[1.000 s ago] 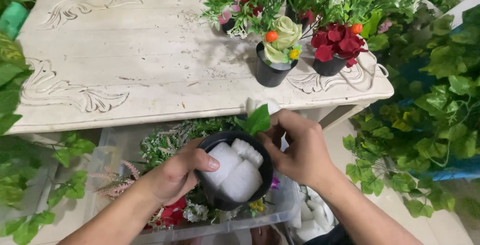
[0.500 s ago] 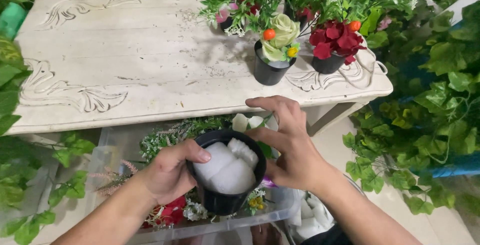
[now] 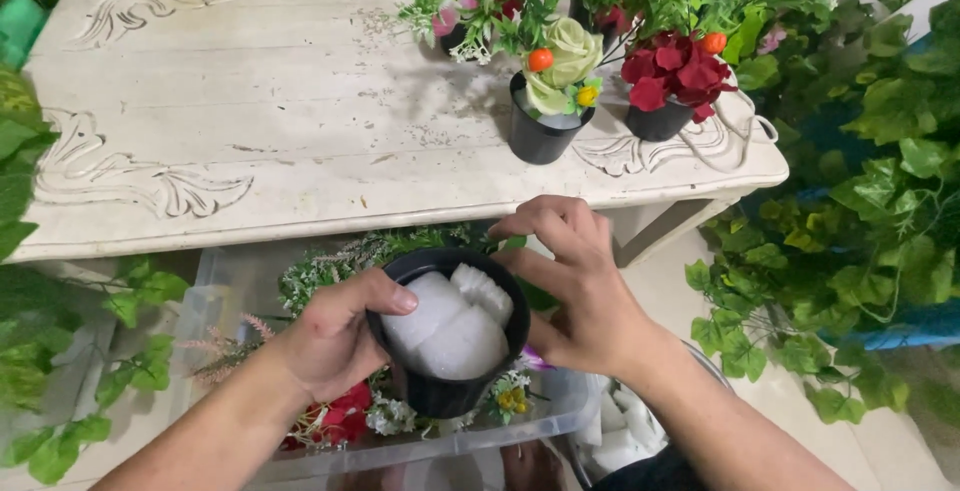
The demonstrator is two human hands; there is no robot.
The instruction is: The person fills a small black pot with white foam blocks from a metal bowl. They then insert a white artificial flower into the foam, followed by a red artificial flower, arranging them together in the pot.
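Left hand [image 3: 335, 341] grips the black pot [image 3: 448, 336] by its 9 o'clock wall, thumb over the rim; right hand [image 3: 570, 291] cups the 3 o'clock side, fingers curled over the rim. The pot, packed with white foam [image 3: 445, 326], is held over a clear bin [image 3: 400, 441] of fake flowers, below the table edge. Step looks like seating the foam. White carved table [image 3: 250, 101] at 12 o'clock carries two finished pots [image 3: 540, 131]; foliage all round.

Left hand [image 3: 330, 336] cupped, right hand [image 3: 575, 286] apparently curled, fingers bent.
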